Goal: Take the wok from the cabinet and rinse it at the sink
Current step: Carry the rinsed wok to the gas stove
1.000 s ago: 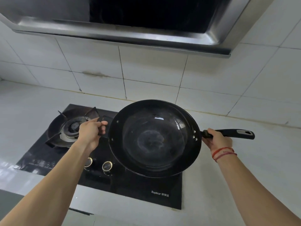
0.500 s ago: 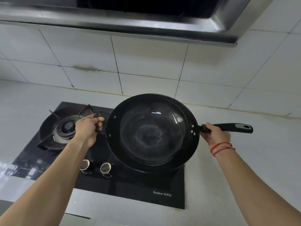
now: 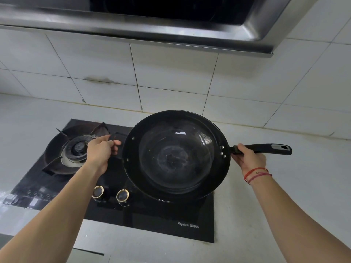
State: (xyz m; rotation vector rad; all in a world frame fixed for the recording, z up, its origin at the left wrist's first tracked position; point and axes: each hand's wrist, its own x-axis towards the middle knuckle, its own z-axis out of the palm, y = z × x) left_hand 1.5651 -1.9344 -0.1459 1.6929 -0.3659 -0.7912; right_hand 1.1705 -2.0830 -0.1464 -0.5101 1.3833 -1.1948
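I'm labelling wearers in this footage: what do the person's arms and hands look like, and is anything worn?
Both forearms are bare, with no sleeves in view and no gloves. The right hand has thin red cord bracelets at its wrist, two or three strands. The left hand and its wrist show no watch or bracelet.

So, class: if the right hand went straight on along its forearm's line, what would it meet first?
Probably the rim of the wok, just beyond where the right hand grips the long handle. Depth is unclear, though.
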